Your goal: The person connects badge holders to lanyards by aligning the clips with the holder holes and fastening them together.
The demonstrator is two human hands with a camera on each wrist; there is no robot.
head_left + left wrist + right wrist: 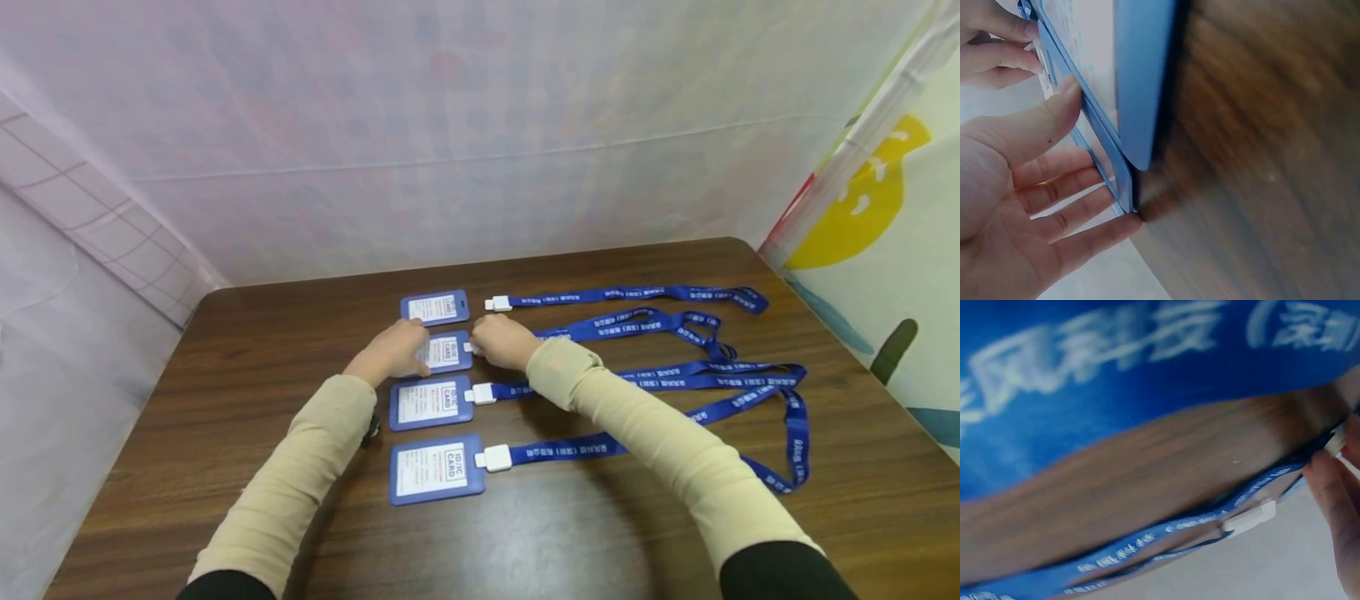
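Observation:
In the head view, my left hand [392, 352] holds a blue ID card holder [450, 352], the second from the back, by its left part. The left wrist view shows the thumb on its near edge and the spread fingers along the far one. My right hand [504, 340] pinches the white plastic clip [1336, 441] of a blue lanyard [622, 322] at that holder's right end. Behind them lies another card holder [433, 307], a gap separating it from its lanyard's white clip [498, 303].
Nearer lie two card holders, one in the third row [429, 403] and one in front [431, 471], each joined to a white-clipped lanyard. The straps run rightward, looped, under my right forearm. A pale curtain [480, 200] hangs behind the brown table [247, 358].

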